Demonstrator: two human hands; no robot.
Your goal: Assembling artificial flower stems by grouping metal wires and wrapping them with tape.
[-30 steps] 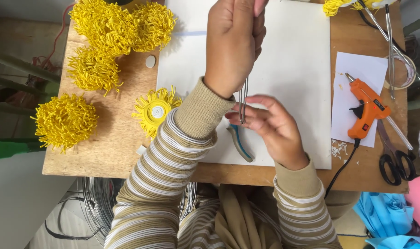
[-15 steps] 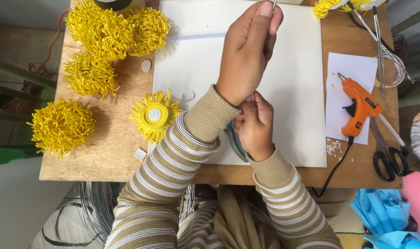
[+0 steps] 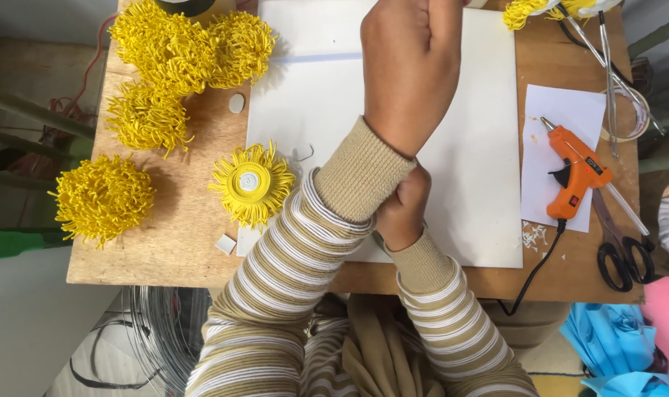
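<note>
While your right hand [image 3: 404, 209] sat nearest you, curled tight just under the other sleeve's cuff, what it gripped was hidden, so I could not tell what it was clamped on. Your left hand [image 3: 412, 66] crossed above it, raised in a closed fist over the white sheet [image 3: 474, 191] on the surface [image 3: 165, 242], its grasp hidden too. You looked to be mid-pull, the two fists drawn apart along one line. Any next move called for steady tension and a firm lower grip. Just left of your forearm lay the flat yellow fringed flower [image 3: 251, 184], untouched. To the right, the orange glue gun [image 3: 577, 173] rested on a paper slip, with the scissors [image 3: 628, 257] beside it. Farthest off were the yellow pom-poms [image 3: 180, 44].
</note>
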